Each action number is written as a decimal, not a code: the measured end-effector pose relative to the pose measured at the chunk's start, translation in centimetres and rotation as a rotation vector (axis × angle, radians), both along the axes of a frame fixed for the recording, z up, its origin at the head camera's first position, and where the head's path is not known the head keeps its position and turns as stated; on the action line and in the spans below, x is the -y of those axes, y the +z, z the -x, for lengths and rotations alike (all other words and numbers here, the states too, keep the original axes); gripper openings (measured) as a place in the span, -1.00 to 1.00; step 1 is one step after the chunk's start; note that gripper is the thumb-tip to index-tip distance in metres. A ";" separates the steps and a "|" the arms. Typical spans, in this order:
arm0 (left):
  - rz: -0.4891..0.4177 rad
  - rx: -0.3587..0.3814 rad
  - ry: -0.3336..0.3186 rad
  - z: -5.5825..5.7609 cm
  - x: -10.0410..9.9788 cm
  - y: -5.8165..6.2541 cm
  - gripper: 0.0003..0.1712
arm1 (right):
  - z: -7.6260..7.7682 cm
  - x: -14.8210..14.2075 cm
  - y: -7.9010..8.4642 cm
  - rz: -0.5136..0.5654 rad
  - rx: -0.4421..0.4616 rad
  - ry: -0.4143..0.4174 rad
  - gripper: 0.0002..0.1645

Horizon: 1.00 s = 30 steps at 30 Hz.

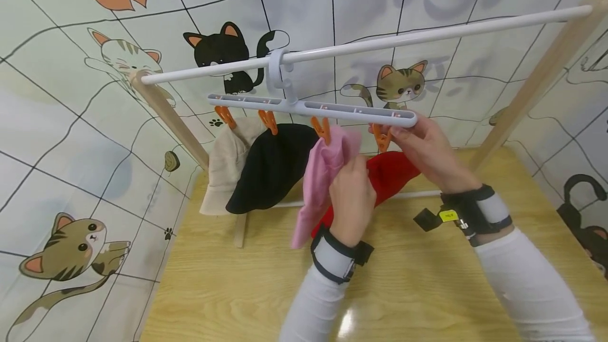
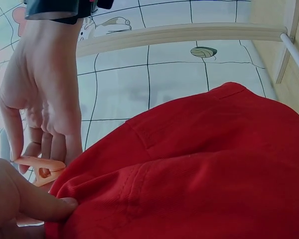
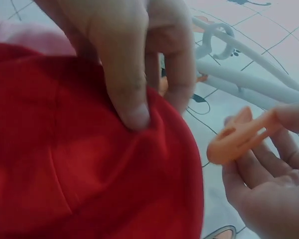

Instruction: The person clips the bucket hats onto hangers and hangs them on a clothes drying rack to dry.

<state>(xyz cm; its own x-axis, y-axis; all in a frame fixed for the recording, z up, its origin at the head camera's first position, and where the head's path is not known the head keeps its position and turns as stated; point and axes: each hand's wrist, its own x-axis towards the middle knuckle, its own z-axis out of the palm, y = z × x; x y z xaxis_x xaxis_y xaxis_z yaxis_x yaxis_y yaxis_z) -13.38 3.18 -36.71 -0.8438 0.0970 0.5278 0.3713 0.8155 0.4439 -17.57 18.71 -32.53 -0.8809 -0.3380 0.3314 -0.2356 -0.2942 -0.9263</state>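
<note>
A red hat [image 1: 391,173] hangs from my left hand [image 1: 352,199], whose thumb and fingers pinch its edge, as the right wrist view also shows. My right hand [image 1: 429,154] pinches an orange clothespin [image 1: 381,139] at the right end of the pale hanger [image 1: 332,112]. In the right wrist view this clothespin [image 3: 239,137] is apart from the red hat [image 3: 99,149]. Just left of my left hand, a pink hat [image 1: 328,173] hangs from another orange clip. Beyond it hang a black hat [image 1: 277,165] and a beige hat [image 1: 228,168], each by an orange clip.
The hanger hooks over a white rail [image 1: 370,44] between wooden posts, the right post [image 1: 537,73] standing beyond my right hand. A lower white bar runs behind the hats. Under everything lies a wood-grain table [image 1: 228,289]. Cat-patterned walls [image 1: 95,162] enclose the back and sides.
</note>
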 end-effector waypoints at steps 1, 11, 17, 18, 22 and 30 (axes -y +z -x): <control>-0.002 0.001 -0.001 0.1 0.0 0.0 -0.85 | 0.0 0.1 -0.1 0.030 0.009 -0.007 -0.58; -0.036 0.045 -0.017 0.8 -0.7 0.2 -0.78 | 0.2 0.8 -0.6 0.139 0.069 -0.017 -0.62; -0.051 0.053 -0.008 1.1 -0.9 0.4 -0.81 | 0.1 0.7 -0.7 0.133 0.081 -0.032 -0.64; -0.053 0.053 -0.006 1.1 -0.9 0.4 -0.82 | 0.1 0.8 -0.7 0.127 0.081 -0.031 -0.63; -0.069 0.050 -0.009 1.2 -0.9 0.4 -0.84 | 0.0 0.8 -0.7 0.107 0.071 -0.032 -0.62; -0.091 0.040 -0.007 1.3 -1.2 0.6 -0.90 | -0.1 1.0 -0.8 0.121 0.047 -0.052 -0.71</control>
